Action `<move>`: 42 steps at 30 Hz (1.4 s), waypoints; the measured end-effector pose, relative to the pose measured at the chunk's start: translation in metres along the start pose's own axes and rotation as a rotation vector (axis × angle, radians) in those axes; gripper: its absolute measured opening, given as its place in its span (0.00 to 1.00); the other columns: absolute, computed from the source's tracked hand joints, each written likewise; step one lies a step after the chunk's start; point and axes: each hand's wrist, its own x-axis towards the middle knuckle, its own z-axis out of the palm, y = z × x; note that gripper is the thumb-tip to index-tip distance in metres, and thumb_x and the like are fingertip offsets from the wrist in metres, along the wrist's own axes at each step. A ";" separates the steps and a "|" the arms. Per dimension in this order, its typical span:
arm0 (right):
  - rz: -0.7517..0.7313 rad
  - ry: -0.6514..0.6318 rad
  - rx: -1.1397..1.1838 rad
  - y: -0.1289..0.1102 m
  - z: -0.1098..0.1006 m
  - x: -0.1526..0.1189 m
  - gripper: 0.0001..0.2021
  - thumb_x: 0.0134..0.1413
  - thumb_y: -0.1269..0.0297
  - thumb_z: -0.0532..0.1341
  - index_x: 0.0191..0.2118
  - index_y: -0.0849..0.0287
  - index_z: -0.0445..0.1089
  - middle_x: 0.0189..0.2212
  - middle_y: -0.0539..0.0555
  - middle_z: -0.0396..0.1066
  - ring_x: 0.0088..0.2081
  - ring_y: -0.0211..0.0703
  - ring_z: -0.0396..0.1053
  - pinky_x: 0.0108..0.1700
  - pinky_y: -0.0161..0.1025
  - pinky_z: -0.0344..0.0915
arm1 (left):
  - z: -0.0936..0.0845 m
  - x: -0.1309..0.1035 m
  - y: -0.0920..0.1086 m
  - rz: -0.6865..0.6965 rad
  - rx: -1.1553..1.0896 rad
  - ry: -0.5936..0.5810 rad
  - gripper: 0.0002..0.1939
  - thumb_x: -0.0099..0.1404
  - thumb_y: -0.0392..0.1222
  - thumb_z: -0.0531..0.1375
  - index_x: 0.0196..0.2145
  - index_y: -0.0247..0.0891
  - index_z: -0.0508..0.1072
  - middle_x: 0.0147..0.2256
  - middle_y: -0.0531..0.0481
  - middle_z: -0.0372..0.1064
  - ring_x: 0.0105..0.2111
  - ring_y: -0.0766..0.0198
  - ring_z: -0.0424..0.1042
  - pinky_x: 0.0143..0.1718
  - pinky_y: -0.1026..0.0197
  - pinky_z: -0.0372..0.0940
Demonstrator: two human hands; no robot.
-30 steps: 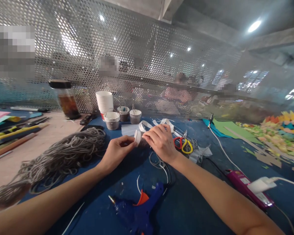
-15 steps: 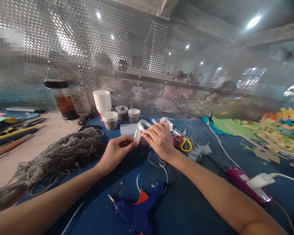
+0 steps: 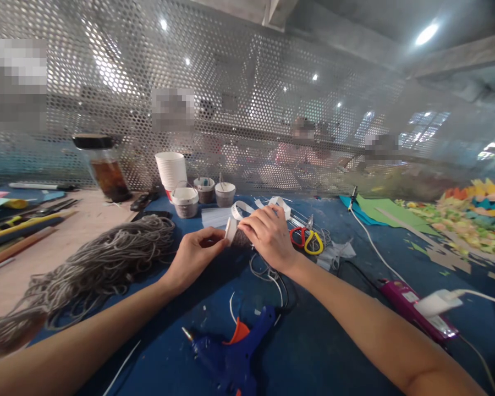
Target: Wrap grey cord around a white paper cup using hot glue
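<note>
Between my hands lies a small paper cup [image 3: 242, 237] on its side, its white rim to the left and grey cord around its body. My left hand [image 3: 197, 254] pinches the rim between thumb and fingers. My right hand [image 3: 268, 234] is closed over the other end and hides much of the cup. Just below my right hand, loops of grey cord [image 3: 260, 268] lie on the blue table [image 3: 157, 341]. Nearer to me rests a blue glue gun [image 3: 233, 352] with an orange trigger, its nozzle pointing left.
Grey cord [image 3: 107, 256] lies heaped at left. Behind stand three cord-wrapped cups [image 3: 185, 204], stacked paper cups [image 3: 171, 171] and a jar [image 3: 105, 168]. Scissors [image 3: 309, 239] and a purple power strip [image 3: 416, 311] sit right. A perforated metal screen [image 3: 231, 71] runs along the back.
My hands and the cup stay almost in place, with only a slight shift of the view. At the far right edge, part of a hand has come into sight by the paper pieces.
</note>
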 end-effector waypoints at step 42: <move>0.181 -0.019 0.257 0.004 0.011 0.000 0.06 0.62 0.65 0.56 0.35 0.55 0.69 0.32 0.48 0.76 0.35 0.39 0.72 0.52 0.45 0.56 | 0.002 -0.003 0.005 0.054 0.037 -0.064 0.09 0.59 0.43 0.60 0.32 0.37 0.77 0.31 0.49 0.73 0.34 0.61 0.69 0.38 0.63 0.63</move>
